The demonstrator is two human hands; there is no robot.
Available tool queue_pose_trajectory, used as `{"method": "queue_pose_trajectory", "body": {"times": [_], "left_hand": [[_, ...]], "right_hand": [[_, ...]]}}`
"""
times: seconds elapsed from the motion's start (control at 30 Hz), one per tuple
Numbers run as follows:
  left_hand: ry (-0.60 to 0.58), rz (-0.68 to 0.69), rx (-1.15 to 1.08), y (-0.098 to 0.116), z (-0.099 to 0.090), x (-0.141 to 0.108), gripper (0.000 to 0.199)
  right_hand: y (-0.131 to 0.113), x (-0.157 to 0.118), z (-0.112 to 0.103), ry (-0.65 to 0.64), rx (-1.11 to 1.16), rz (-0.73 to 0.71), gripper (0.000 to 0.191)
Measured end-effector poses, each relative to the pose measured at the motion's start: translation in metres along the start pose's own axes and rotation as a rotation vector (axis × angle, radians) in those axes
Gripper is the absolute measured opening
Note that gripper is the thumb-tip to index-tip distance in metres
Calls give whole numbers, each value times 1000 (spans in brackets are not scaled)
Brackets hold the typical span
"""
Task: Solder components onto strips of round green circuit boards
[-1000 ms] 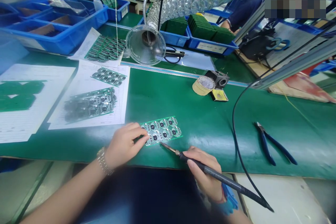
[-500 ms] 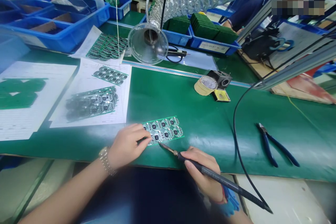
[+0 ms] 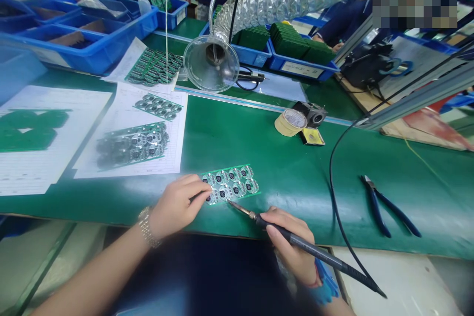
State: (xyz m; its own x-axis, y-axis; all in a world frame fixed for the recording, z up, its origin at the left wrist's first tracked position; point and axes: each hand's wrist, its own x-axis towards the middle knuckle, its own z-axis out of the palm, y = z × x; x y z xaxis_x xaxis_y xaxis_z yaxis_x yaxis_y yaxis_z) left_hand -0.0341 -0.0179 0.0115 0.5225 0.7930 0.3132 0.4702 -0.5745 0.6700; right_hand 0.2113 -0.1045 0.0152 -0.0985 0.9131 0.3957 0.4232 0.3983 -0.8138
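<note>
On the green bench mat (image 3: 296, 182), a paper sheet (image 3: 122, 170) carries an upper panel (image 3: 158, 106) and a lower panel (image 3: 131, 145). Nearer, eight round circuit boards in one strip (image 3: 231, 184) sit at the left hand (image 3: 174, 207), its fingers curled against the strip's edge, perhaps pinching something thin. The right hand (image 3: 289, 242) grasps a soldering iron (image 3: 314, 252), its tip just beside the strip. How many joints are done, I can't tell.

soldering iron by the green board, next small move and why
Probably lower the soldering iron onto the nearest joint of the green circuit-board panel: the right hand holds its tip at the panel's edge, and the left hand's fingers are on the panel.
</note>
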Motion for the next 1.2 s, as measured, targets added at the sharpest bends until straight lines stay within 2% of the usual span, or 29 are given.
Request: {"method": "queue_pose_trajectory", "body": {"times": [0.2, 0.33, 0.47, 0.63, 1.2], "left_hand": [[52, -71, 11, -3, -17, -11, 14], [113, 20, 94, -4, -22, -21, 13], [80, 68, 83, -6, -20, -28, 12], [49, 54, 24, -7, -15, -29, 12], [0, 51, 78, -7, -11, -27, 15]], "right_hand": [[-11, 4, 4, -4, -8, -24, 20], [-17, 7, 13, -17, 1, -56, 20], [-16, 8, 20, -28, 17, -51, 20], [-15, 9, 21, -46, -13, -65, 20], [-13, 8, 22, -60, -28, -49, 20]]}}
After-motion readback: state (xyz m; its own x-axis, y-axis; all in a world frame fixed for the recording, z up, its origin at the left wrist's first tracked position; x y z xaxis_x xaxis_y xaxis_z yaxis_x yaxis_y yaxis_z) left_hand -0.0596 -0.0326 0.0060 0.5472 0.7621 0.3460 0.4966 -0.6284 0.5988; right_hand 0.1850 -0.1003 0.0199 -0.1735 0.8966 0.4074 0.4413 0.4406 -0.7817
